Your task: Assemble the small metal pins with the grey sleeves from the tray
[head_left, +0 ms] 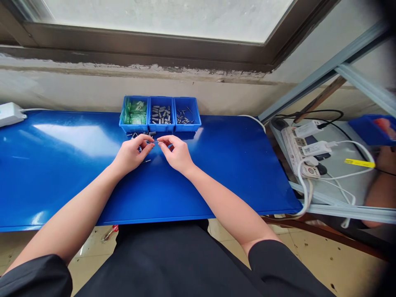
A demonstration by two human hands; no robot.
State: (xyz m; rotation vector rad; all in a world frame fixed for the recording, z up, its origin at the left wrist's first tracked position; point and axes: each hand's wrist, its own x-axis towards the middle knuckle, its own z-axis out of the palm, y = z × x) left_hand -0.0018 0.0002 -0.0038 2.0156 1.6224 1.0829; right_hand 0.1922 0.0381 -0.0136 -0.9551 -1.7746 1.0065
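Head camera looks down at my two forearms reaching out over the blue tabletop (62,181), with my hands close together near its far edge. My left hand (133,154) and right hand (176,154) are both curled, not spread, with the thumb and fingertips of each pinching toward the other. Between them I hold a thin metal pin (156,142), level across the gap; how far it reaches into each grip is too small to tell.

Just past my fingertips, three blue plastic bins (161,128) stand side by side against the wall. The left one holds green pieces (135,113), too small to make out. The middle one holds short grey cylinders (161,114), and the right one holds slim metal pins (185,117). More small loose parts (145,161) lie on the tabletop around my left hand, just in front of the bins.

To the right, on a lower shelf, a white power strip (297,144) carries several plugs and white cables. A white adapter (10,114) sits at the tabletop's left end, below a window (154,20).
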